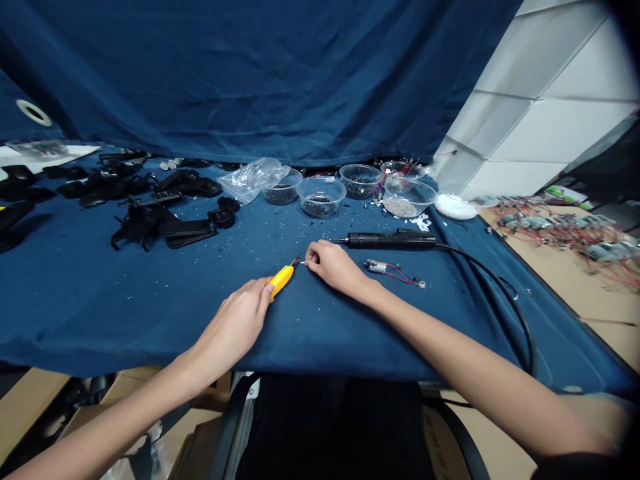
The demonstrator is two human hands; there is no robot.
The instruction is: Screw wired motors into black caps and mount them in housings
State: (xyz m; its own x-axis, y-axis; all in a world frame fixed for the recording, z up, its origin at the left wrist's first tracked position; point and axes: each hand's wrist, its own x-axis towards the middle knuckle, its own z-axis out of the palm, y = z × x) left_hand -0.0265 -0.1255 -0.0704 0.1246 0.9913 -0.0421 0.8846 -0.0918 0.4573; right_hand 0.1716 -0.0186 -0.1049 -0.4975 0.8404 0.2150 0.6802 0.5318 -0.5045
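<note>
Left hand [233,327] with grip clamped around yellow cutter [281,280], blade tip just beside right fingers [313,257]. Right hand [335,269] with grip together on tiny white piece [303,263], too small for telling its kind. Just beside right hand, small motor [377,267] with red and black wires, lying on blue cloth of bench [150,320]. Above motor, black soldering iron [390,240], its cable [500,287] curving away to the right. Farther off, plastic bowls [320,197] with small bits inside, and black parts [165,227] on the left.

soldering iron [391,241] right of hands [335,269], bowls [320,197] beyond
</note>
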